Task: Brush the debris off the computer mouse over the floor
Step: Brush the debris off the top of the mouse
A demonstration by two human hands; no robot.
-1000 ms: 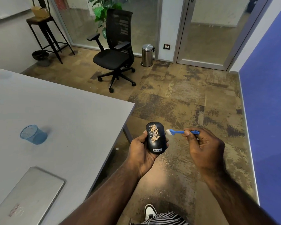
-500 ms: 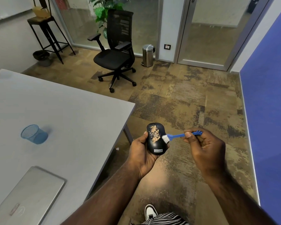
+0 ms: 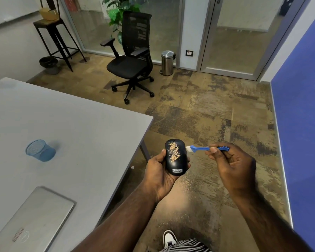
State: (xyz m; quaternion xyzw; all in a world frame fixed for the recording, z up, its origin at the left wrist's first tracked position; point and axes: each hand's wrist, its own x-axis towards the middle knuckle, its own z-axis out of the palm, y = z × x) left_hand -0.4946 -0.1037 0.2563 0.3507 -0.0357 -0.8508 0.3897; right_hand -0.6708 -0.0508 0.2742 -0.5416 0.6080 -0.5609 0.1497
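Off the table's corner, out over the patchy brown carpet (image 3: 198, 113), we've got the black mouse (image 3: 175, 157) cupped in our left hand (image 3: 160, 171), fingers wrapped around both its sides, logo end toward us. A streak of tan debris (image 3: 174, 151) sits on the mouse's top, running down its middle. Our right hand (image 3: 229, 166) is curled around a little blue brush (image 3: 205, 148), pinched between thumb and fingers, with the white bristles right at the mouse's upper right edge; can't tell if they're actually touching. Some pale dust is scattered on the carpet below the hands. Over on the grey table (image 3: 71, 133) to the left there's a blue mesh cup (image 3: 40, 150) and a closed silver laptop (image 3: 35, 220). An office chair (image 3: 131, 57) and a small steel bin (image 3: 167, 62) stand well back by the glass wall.
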